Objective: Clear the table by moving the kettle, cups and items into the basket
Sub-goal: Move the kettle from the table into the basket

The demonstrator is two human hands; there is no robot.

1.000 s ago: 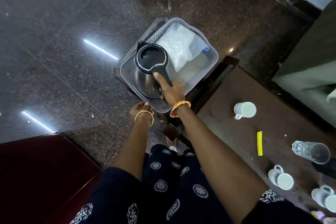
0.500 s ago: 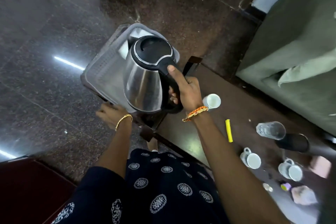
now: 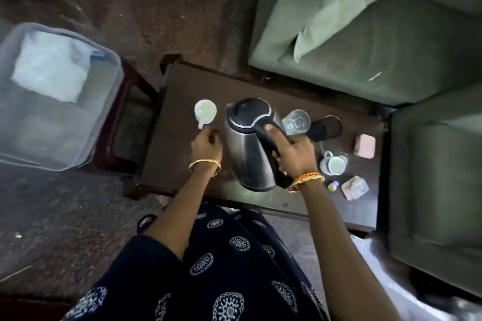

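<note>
Right hand (image 3: 292, 154) clamped on kettle (image 3: 250, 143) handle, left hand (image 3: 206, 143) loosely curled, empty; could clip glass (image 3: 296, 122) at 3 o'clock swinging toward basket (image 3: 104, 117).

Single head view, steep downward over table (image 3: 182, 101), close above; left edge blurred, perhaps motion.

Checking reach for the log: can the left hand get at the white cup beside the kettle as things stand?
Probably yes. The left hand holds nothing and sits just short of the white cup, whose handle points toward it. The kettle, in the right hand, stands off to the side.
</note>
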